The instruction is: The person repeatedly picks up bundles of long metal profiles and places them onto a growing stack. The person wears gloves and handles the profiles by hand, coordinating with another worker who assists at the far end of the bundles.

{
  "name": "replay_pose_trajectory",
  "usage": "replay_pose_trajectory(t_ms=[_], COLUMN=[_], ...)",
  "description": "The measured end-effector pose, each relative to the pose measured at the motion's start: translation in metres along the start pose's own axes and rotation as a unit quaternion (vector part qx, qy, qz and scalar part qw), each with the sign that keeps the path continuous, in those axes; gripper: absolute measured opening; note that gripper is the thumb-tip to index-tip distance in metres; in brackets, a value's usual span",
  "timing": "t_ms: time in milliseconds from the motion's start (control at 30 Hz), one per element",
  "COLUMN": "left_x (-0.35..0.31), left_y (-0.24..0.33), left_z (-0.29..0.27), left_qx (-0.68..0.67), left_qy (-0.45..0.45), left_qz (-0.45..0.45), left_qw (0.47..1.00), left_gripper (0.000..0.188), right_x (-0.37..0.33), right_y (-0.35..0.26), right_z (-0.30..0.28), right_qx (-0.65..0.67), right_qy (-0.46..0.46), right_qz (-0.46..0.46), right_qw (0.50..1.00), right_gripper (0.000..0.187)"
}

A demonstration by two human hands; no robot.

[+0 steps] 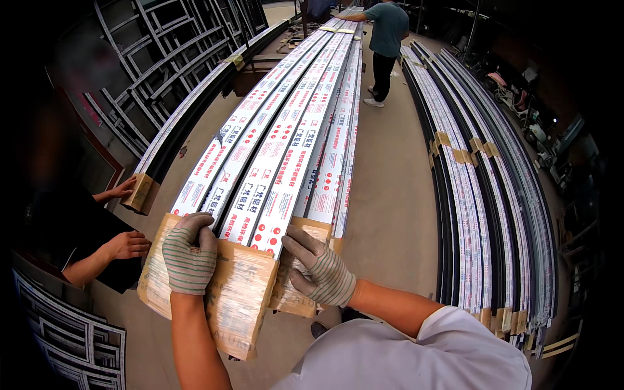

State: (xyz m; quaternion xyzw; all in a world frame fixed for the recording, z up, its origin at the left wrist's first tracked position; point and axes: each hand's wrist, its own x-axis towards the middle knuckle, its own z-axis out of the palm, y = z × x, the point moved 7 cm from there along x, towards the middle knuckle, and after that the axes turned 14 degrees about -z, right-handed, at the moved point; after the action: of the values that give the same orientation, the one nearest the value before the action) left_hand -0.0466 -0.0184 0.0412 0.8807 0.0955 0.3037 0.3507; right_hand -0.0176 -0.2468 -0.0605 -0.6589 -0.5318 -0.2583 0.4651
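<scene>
Brown cardboard, taped over in clear film, caps the near end of a long bundle of metal bars covered in white printed film. Left hand, in a striped knit glove, lies palm down on top of the cardboard, fingers curled over its upper edge, not clutching anything. Right hand, same glove, is spread open and pressed against the cardboard's right side. So this end looks wrapped already, just being pressed down. Left of the bundle, another person's bare hands sit by a second capped bundle. Right of it lie dark taped bundles. Far end, a person in a green shirt stands bent over the bundle.
</scene>
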Motion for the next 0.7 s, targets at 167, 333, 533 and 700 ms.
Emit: replay_pose_trajectory(t_ms=[167,333,533,700], left_x=[-0.003,-0.006,-0.009,-0.010], left_y=[0.006,0.011,0.007,0.006], left_z=[-0.001,-0.003,-0.003,-0.002], left_qx=[0.024,0.028,0.036,0.053], left_qy=[0.007,0.006,0.002,0.008], left_qz=[0.041,0.030,0.010,0.016], left_qw=[0.999,0.999,0.999,0.998], left_gripper=[0.017,0.016,0.017,0.016], right_x=[-0.018,-0.022,-0.016,-0.017], right_y=[-0.022,-0.034,-0.054,-0.057], right_z=[0.003,0.012,0.016,0.019], right_qx=[-0.018,-0.025,-0.074,-0.097], right_qy=[0.005,-0.031,-0.027,-0.036], right_qz=[-0.016,-0.014,-0.049,-0.058], right_qw=[1.000,0.999,0.996,0.993], right_gripper=[0.053,0.042,0.031,0.031])
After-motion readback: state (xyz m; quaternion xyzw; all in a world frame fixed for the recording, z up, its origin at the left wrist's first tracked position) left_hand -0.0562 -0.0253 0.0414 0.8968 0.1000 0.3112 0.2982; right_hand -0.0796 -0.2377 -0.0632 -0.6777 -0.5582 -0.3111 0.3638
